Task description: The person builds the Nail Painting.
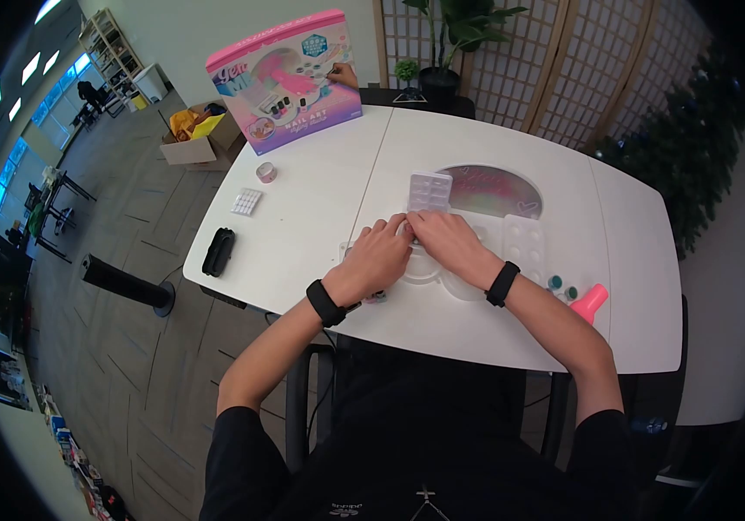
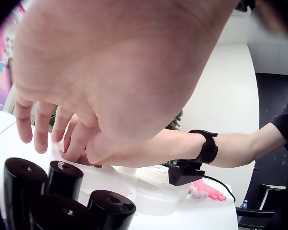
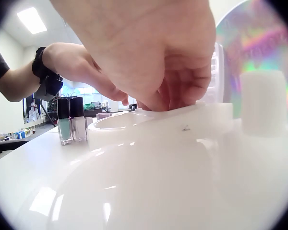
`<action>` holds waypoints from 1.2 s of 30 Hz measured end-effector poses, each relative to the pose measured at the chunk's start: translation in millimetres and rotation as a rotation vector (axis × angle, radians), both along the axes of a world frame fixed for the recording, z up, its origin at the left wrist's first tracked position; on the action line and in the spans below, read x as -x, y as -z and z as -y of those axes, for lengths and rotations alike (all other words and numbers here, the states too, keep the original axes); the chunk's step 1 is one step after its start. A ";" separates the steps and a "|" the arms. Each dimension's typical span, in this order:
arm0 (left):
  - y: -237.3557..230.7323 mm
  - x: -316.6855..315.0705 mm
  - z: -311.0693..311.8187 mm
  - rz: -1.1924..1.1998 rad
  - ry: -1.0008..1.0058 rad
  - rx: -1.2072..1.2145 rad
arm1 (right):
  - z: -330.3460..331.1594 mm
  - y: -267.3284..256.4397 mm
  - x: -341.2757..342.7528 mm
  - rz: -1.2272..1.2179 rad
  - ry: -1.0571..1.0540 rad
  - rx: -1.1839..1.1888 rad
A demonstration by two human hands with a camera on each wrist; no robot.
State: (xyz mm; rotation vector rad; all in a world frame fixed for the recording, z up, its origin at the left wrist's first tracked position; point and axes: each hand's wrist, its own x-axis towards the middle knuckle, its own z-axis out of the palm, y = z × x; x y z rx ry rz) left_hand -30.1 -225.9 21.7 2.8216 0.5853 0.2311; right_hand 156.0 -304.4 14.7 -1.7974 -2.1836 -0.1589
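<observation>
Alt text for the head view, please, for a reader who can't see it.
A person's left hand and right hand work close together over white plastic pieces on a white table. A pink and purple Nail Art box stands at the far left.

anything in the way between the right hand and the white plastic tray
Nothing visible is; the right hand is at the rim of the white plastic tray, and the black-capped nail polish bottles stand off to the left.

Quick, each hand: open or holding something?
Left hand: outer fingers extended; any pinch can't be told.
Right hand: fingers bent at the glossy white plastic base; grip hidden, can't tell.
</observation>
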 end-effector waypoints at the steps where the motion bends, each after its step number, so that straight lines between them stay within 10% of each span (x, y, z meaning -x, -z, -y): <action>1: 0.1 0.3 -0.5 -0.002 -0.003 0.003 | -0.2 -0.6 0.1 0.003 -0.005 -0.006; 36: -16.7 100.0 -25.4 0.163 -0.255 0.291 | 18.4 -35.9 5.0 -0.182 -0.010 -0.019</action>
